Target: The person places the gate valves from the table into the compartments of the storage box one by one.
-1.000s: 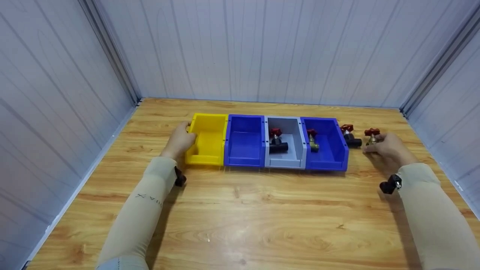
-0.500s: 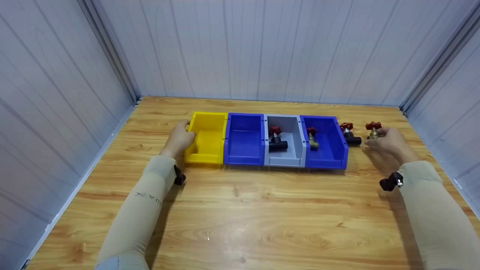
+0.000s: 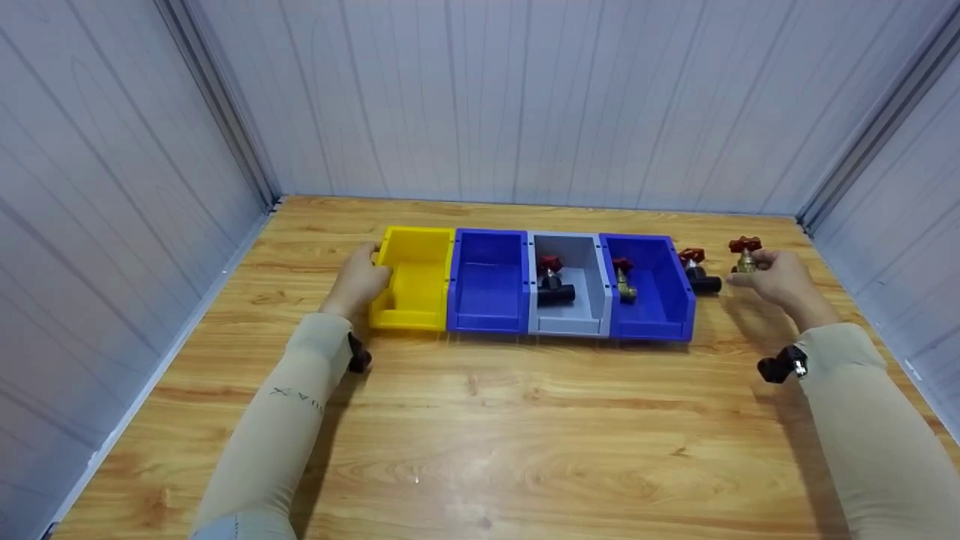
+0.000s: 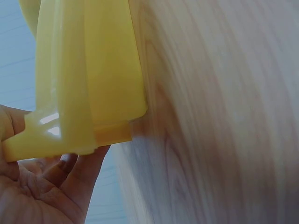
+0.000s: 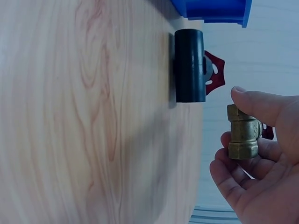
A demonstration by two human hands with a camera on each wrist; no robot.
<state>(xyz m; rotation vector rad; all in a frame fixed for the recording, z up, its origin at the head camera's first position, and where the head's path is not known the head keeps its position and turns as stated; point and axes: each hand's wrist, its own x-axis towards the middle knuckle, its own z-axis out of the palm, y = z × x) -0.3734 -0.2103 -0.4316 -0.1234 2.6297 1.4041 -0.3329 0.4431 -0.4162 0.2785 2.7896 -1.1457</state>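
On the left, my left hand (image 3: 358,281) grips the side wall of a yellow bin (image 3: 420,262), thumb over the edge and fingers outside. In the left wrist view that wall of the yellow bin (image 4: 65,93) lies between thumb and fingers. My right hand (image 3: 785,286) holds a brass valve (image 3: 746,262) with a red handwheel, above the table to the right of the bins. The right wrist view has the brass valve (image 5: 243,133) between thumb and fingers, its handwheel partly hidden. Just left of it, a black valve (image 3: 703,281) with a red handwheel sits on the table.
Joined to the yellow bin in a row are a blue bin (image 3: 487,300), a grey bin (image 3: 570,326) and another blue bin (image 3: 660,330). A black valve (image 3: 556,292) lies in the grey bin. The right blue bin holds a brass valve (image 3: 625,289). Panel walls surround the table.
My right hand has lifted the brass valve up and slightly toward the back wall. The left hand and the bins have stayed in place.
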